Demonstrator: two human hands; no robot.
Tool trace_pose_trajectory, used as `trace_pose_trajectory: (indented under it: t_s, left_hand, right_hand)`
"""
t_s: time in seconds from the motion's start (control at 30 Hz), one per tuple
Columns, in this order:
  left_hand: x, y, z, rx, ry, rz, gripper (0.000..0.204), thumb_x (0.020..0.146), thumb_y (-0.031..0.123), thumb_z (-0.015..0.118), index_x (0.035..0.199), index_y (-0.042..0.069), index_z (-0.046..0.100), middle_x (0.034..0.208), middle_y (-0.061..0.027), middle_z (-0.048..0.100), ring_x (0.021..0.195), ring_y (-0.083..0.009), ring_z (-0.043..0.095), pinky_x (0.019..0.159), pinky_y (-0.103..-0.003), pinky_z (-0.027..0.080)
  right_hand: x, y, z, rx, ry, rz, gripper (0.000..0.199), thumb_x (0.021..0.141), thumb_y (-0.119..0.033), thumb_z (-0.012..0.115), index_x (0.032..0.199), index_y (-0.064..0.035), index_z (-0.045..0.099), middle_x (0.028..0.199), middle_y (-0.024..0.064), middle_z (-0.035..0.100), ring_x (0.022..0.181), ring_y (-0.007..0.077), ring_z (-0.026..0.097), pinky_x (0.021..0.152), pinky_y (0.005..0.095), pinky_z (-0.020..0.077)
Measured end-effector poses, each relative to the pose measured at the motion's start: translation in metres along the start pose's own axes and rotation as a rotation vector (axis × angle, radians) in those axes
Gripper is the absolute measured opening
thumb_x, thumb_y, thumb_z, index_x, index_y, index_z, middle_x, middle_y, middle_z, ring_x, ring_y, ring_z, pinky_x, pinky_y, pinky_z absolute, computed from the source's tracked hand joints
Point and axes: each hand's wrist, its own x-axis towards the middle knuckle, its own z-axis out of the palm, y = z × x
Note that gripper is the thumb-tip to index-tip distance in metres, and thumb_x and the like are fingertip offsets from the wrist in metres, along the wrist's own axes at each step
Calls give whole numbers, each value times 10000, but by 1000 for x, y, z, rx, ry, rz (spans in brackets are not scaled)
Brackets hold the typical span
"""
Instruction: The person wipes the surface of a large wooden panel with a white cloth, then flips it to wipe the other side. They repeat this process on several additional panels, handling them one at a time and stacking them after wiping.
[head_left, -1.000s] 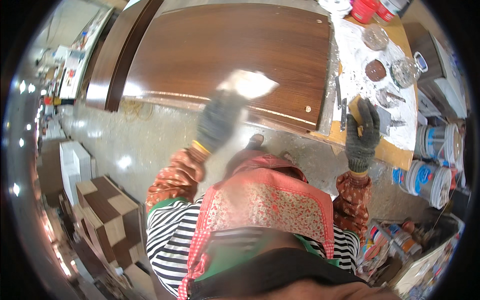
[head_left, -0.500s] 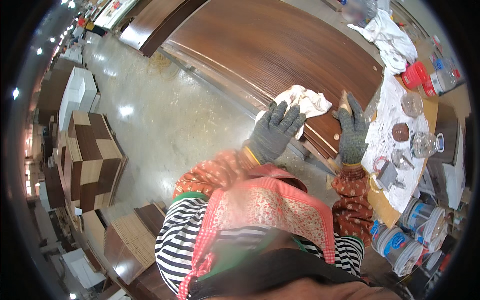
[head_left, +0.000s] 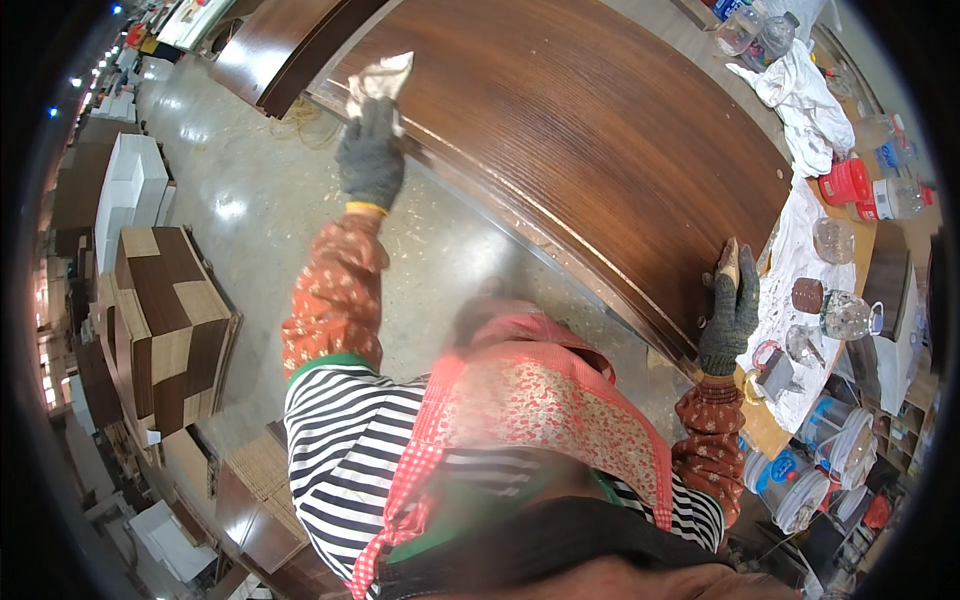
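Observation:
A large brown wood-grain panel (head_left: 560, 130) lies across the upper middle, with a light line along its near edge. At the panel's far left end, my left hand (head_left: 372, 165), in a grey knitted glove, grips a white cloth (head_left: 382, 80) against the edge. My right hand (head_left: 732, 315), gloved alike, rests at the panel's right corner with fingers stretched out and nothing visible in it. Just right of it stands a paper-covered side table (head_left: 795, 285) holding clear plastic jars and a dark block (head_left: 774, 378).
A crumpled white cloth (head_left: 808, 115) and red tub (head_left: 846, 182) lie at the upper right. Paint buckets (head_left: 790, 490) stand below the side table. Stacked brown and tan panels (head_left: 165, 330) are at the left on the concrete floor (head_left: 235, 290). Another dark panel (head_left: 290, 50) is at the upper left.
My left hand has swept the white cloth from the panel's near right part to its far left end, the arm now extended. My right hand has shifted slightly right and nearer.

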Motion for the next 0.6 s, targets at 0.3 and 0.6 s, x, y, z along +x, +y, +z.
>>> trace_pose_trajectory:
  t_s: [0.3, 0.6]
  left_hand:
    - [-124, 190, -43, -393, 60, 366, 536, 904, 203, 590, 1411, 50, 508, 1279, -144, 604, 1077, -293, 621, 852, -375, 525]
    - [-26, 37, -23, -146, -29, 91, 606, 847, 208, 674, 1416, 106, 490, 1457, -111, 515, 1123, -270, 589, 947, -413, 507]
  right_hand:
    - [-1, -15, 2, -31, -6, 101, 544, 1009, -249, 567, 1478, -5, 439, 1322, 83, 603, 939, 143, 674, 576, 192, 489]
    - [-3, -3, -1, 71, -4, 6, 552, 1014, -221, 601, 1472, 17, 404, 1386, 153, 523, 997, 212, 670, 731, 266, 558]
